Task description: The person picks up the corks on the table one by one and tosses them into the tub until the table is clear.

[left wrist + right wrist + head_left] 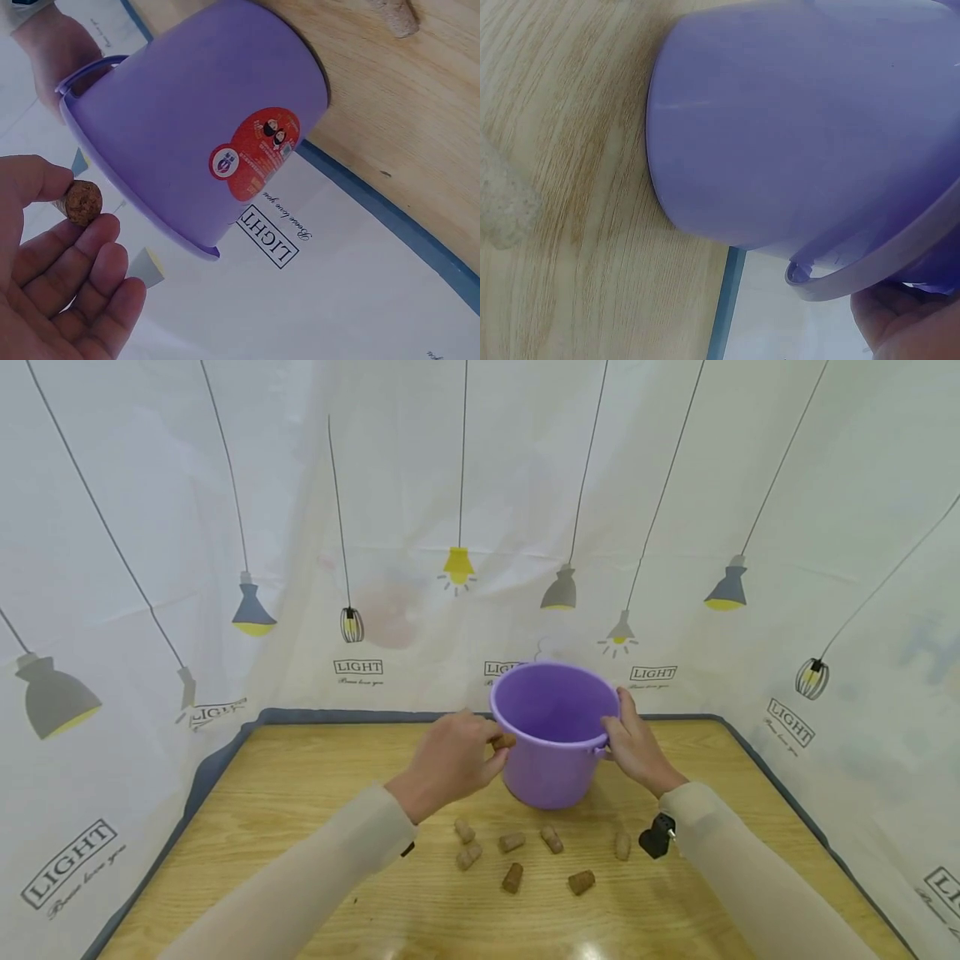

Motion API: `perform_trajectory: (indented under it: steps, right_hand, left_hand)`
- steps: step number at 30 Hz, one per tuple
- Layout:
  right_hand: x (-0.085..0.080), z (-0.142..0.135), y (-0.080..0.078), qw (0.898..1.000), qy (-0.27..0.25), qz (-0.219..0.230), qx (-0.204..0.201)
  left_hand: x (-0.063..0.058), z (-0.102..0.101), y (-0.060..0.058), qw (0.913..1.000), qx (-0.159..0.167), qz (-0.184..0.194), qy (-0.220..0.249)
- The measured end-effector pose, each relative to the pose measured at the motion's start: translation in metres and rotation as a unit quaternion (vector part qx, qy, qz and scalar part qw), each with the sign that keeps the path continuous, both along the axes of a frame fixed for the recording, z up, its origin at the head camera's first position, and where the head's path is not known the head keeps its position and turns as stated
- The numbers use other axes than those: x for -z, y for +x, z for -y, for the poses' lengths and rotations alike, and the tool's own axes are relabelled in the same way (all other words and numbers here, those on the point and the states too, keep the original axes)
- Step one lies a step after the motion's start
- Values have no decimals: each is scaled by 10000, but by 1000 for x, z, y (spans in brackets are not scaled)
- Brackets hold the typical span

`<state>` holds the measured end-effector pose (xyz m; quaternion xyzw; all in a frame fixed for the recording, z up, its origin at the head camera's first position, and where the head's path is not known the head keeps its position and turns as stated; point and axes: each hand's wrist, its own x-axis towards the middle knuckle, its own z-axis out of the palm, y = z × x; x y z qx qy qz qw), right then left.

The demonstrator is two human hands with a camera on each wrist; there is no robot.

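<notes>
The left hand (452,762) pinches a brown cork (84,202) between thumb and finger, near the left side of a bucket's rim, the other fingers loosely bent; the right hand (637,747) grips the rim on the opposite side, by the handle (885,262). The purple bucket (547,777) rests on the surface (300,827), mouth up; its inner wall shows, but its bottom is hidden, so its contents cannot be told. The held cork is short and round-ended, with a speckled, grainy face. A red label (259,157) with cartoon figures marks the bucket's side. Nearer the person lie seven loose corks (512,842), five pale and two darker. Beyond, a white cloth (405,468) printed with hanging lamps surrounds the wood-grained surface.
</notes>
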<state>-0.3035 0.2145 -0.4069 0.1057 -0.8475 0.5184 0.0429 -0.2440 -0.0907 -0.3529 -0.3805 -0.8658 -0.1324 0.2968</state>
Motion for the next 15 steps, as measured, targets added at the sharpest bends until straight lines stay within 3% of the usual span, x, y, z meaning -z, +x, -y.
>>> perform_trajectory:
  steps: [9,15]
  right_hand:
    - [-2,0,-1,9999,92,28,30]
    - [-2,0,2,9999,92,105,66]
  left_hand:
    - [-7,-9,-3,9996,-141,-231,-18]
    - [-12,-16,-7,9996,-50,-293,17]
